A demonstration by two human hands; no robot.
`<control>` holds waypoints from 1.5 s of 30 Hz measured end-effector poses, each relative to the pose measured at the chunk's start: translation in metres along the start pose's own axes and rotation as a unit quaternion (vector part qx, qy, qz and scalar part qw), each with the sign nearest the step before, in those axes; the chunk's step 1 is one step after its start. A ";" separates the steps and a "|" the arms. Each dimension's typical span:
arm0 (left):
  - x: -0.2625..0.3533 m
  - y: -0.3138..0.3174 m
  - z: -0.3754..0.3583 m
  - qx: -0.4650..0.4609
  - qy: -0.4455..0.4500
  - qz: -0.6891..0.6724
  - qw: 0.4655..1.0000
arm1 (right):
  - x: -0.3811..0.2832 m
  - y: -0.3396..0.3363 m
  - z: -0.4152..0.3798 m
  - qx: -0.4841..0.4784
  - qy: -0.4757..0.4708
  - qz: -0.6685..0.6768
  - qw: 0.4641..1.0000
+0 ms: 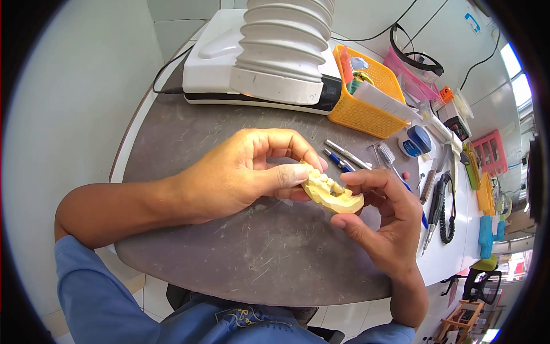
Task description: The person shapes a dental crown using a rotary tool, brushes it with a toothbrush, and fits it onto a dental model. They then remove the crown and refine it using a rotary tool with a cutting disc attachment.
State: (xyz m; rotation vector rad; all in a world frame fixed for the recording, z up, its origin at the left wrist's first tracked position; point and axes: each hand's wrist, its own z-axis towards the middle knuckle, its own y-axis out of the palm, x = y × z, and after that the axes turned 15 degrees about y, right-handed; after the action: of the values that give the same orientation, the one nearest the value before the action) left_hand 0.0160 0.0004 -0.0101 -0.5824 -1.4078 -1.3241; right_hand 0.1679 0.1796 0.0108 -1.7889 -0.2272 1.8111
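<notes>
A yellow plaster dental model (329, 196) with a row of teeth is held above the grey worktop (252, 246). My left hand (258, 172) grips its left end, thumb in front and fingers behind. On the other side, my right hand (381, 218) pinches the right end between thumb and fingers. One tooth near the right fingertips looks greyer than the rest. Just behind the model lie a silver pen-like tool (347, 153) and a blue-and-silver pen-like tool (338, 160).
A white machine with a ribbed hose (286, 46) stands at the back. Beside it is a yellow basket (366, 117) of odds and ends. To the right lie a toothbrush-like brush (388, 155), a blue-lidded jar (417, 141) and a black corded handpiece (438, 200).
</notes>
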 end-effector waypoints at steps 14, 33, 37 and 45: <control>-0.002 0.006 -0.007 0.023 -0.020 -0.006 1.000 | -0.007 -0.004 0.001 0.010 -0.105 -0.134 0.985; 0.004 0.011 -0.007 0.088 -0.025 0.017 0.996 | -0.008 0.012 -0.006 -0.041 0.150 0.145 0.977; 0.002 0.010 -0.006 0.083 -0.027 0.007 0.996 | -0.005 0.010 -0.005 -0.078 0.186 0.147 0.968; 0.001 0.010 -0.005 0.064 -0.020 0.012 0.998 | -0.006 0.010 -0.004 -0.089 0.184 0.171 0.964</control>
State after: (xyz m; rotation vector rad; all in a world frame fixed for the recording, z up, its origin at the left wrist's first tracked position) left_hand 0.0263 -0.0020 -0.0061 -0.5402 -1.5013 -1.1983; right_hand 0.1684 0.1671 0.0102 -2.3718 0.0721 1.6750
